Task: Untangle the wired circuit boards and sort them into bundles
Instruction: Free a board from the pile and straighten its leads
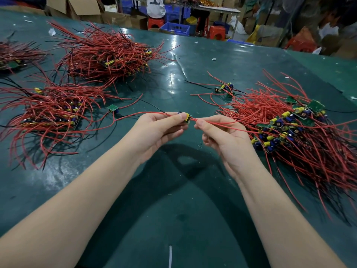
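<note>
Green and shiny, the big table (pixel 173 190) holds heaps of red wires. Both hands meet in the middle, just above it. The left hand (pixel 154 130) pinches one small circuit board (pixel 185 117) between its thumb and curled fingers. The right hand (pixel 224 136) pinches the board's red wire (pixel 222 123) right beside the left fingertips. That wire runs away past the right fingers into the tangled pile (pixel 289 128). It looks best to hold the board tight and slide the wire out slowly. Then lay it on the neat bundle (pixel 52 113), out past the left fingers.
</note>
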`<control>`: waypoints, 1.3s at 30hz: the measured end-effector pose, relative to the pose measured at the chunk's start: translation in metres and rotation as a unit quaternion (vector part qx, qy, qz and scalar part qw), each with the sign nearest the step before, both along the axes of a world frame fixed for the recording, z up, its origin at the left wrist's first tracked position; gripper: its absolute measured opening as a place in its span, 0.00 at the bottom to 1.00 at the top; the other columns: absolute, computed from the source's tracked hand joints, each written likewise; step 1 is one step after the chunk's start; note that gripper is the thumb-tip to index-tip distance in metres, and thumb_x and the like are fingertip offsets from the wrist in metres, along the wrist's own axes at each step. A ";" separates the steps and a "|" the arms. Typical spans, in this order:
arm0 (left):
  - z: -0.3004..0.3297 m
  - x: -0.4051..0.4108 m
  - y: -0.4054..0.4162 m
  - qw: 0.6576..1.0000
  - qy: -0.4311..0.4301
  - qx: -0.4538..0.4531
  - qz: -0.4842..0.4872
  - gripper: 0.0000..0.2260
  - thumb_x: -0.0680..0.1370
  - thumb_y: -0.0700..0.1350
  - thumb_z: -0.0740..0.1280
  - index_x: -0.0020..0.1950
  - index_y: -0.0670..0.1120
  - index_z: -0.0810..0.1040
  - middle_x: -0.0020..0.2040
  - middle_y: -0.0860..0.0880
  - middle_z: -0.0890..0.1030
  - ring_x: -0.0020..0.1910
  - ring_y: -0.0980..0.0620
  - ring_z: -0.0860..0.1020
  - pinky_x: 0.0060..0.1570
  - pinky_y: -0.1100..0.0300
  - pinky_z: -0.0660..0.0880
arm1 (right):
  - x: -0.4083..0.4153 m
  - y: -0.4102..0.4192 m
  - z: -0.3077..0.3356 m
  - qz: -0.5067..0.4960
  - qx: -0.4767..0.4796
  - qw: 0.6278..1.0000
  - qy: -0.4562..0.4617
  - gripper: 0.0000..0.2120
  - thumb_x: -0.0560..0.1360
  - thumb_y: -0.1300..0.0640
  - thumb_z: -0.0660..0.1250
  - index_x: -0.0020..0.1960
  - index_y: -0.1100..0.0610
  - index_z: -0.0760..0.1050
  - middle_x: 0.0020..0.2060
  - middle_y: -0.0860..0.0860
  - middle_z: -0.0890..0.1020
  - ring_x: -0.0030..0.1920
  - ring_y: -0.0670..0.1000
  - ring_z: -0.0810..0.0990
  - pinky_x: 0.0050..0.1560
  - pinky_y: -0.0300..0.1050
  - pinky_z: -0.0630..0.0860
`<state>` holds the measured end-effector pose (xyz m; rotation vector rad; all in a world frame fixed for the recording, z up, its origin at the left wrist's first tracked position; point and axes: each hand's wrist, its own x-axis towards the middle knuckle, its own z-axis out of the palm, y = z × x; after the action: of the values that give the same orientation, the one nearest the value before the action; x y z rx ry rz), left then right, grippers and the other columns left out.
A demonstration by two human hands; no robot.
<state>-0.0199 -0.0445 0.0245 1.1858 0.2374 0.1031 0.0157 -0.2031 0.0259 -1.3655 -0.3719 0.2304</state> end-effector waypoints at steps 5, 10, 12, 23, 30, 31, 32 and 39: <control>0.000 0.001 -0.001 1.000 -0.022 -0.013 0.002 0.03 0.75 0.39 0.70 0.45 0.40 0.81 0.38 0.47 0.84 0.39 0.55 0.83 0.40 0.68 0.78 | 0.000 0.000 0.004 0.000 0.013 0.999 0.052 0.09 0.75 0.63 0.68 0.38 0.54 0.81 0.34 0.50 0.83 0.27 0.43 0.75 0.29 0.34 0.73; 0.000 -0.001 -0.004 0.999 -0.043 -0.014 -0.010 0.03 0.73 0.39 0.71 0.45 0.41 0.82 0.41 0.46 0.84 0.41 0.54 0.83 0.43 0.66 0.78 | -0.001 0.001 0.005 -0.012 0.015 0.997 0.069 0.09 0.73 0.63 0.70 0.37 0.53 0.84 0.36 0.50 0.84 0.27 0.44 0.77 0.29 0.35 0.74; 0.001 -0.001 -0.005 0.999 -0.050 -0.010 -0.012 0.05 0.72 0.39 0.71 0.46 0.40 0.82 0.43 0.45 0.85 0.43 0.54 0.83 0.44 0.66 0.78 | -0.003 0.002 0.005 -0.016 0.018 0.997 0.068 0.08 0.73 0.62 0.71 0.37 0.54 0.84 0.36 0.51 0.85 0.27 0.44 0.77 0.30 0.35 0.75; -0.001 -0.004 -0.009 0.998 -0.063 -0.021 -0.025 0.08 0.68 0.40 0.72 0.46 0.40 0.82 0.42 0.46 0.85 0.43 0.53 0.83 0.45 0.65 0.79 | 0.003 -0.001 0.004 -0.017 0.034 0.987 0.158 0.09 0.71 0.63 0.72 0.34 0.54 0.85 0.34 0.49 0.85 0.25 0.41 0.77 0.27 0.32 0.74; -0.002 -0.004 -0.008 0.995 -0.064 -0.046 -0.055 0.10 0.68 0.41 0.71 0.47 0.40 0.82 0.44 0.45 0.85 0.44 0.54 0.83 0.45 0.65 0.78 | 0.006 -0.002 0.001 0.005 0.048 0.984 0.174 0.02 0.65 0.60 0.73 0.36 0.55 0.85 0.35 0.51 0.85 0.25 0.41 0.77 0.28 0.32 0.74; -0.001 -0.005 -0.007 0.995 -0.068 -0.048 -0.061 0.09 0.68 0.41 0.71 0.46 0.41 0.83 0.44 0.45 0.85 0.44 0.54 0.84 0.45 0.65 0.78 | 0.006 -0.002 0.001 0.013 0.056 0.983 0.172 0.03 0.64 0.59 0.73 0.36 0.55 0.85 0.36 0.52 0.86 0.26 0.41 0.78 0.29 0.32 0.75; 0.000 -0.005 -0.006 0.994 -0.073 -0.051 -0.068 0.07 0.68 0.41 0.71 0.44 0.42 0.84 0.44 0.45 0.85 0.44 0.54 0.84 0.44 0.66 0.78 | 0.005 -0.001 0.001 0.021 0.064 0.983 0.170 0.04 0.63 0.58 0.73 0.37 0.56 0.85 0.36 0.52 0.86 0.26 0.42 0.78 0.29 0.32 0.75; 0.006 -0.003 -0.004 0.994 -0.082 -0.071 -0.031 0.06 0.69 0.43 0.70 0.43 0.43 0.83 0.40 0.47 0.84 0.41 0.55 0.83 0.41 0.66 0.78 | 0.004 -0.001 0.003 0.025 0.115 0.975 0.186 0.04 0.69 0.58 0.71 0.40 0.58 0.84 0.39 0.53 0.85 0.30 0.45 0.80 0.31 0.35 0.77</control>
<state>-0.0231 -0.0481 0.0305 1.0353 0.0615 0.1266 0.0199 -0.2036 0.0285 -1.0587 -0.1134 0.4632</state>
